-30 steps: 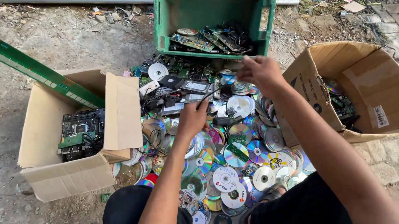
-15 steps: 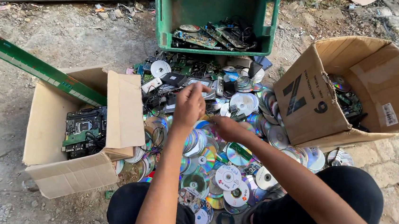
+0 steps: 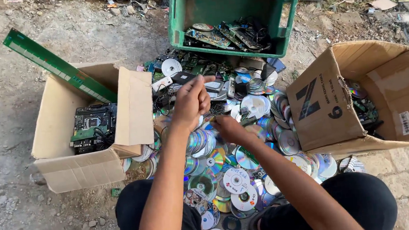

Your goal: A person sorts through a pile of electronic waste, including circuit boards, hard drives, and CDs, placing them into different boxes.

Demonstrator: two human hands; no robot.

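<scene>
1. Broadly, the ground (image 3: 37, 216) carries everything: you squat over a spread pile of discs (image 3: 229, 176), which lie loose between your knees within easy reach.
2. Three containers ring the pile: a cardboard box (image 3: 87, 168) at left holding a circuit board (image 3: 91, 124), a second cardboard box (image 3: 392, 90) at right, and a green crate (image 3: 234, 0) ahead holding boards.
3. Your left hand (image 3: 191, 101) is raised above the pile with fingers curled together; what it grips, I cannot tell.
4. Your right hand (image 3: 225, 127) rests low on the discs, fingers hidden.

Green crate (image 3: 225, 1), brown cardboard boxes (image 3: 80, 171), rainbow-silver discs (image 3: 202, 142).
</scene>
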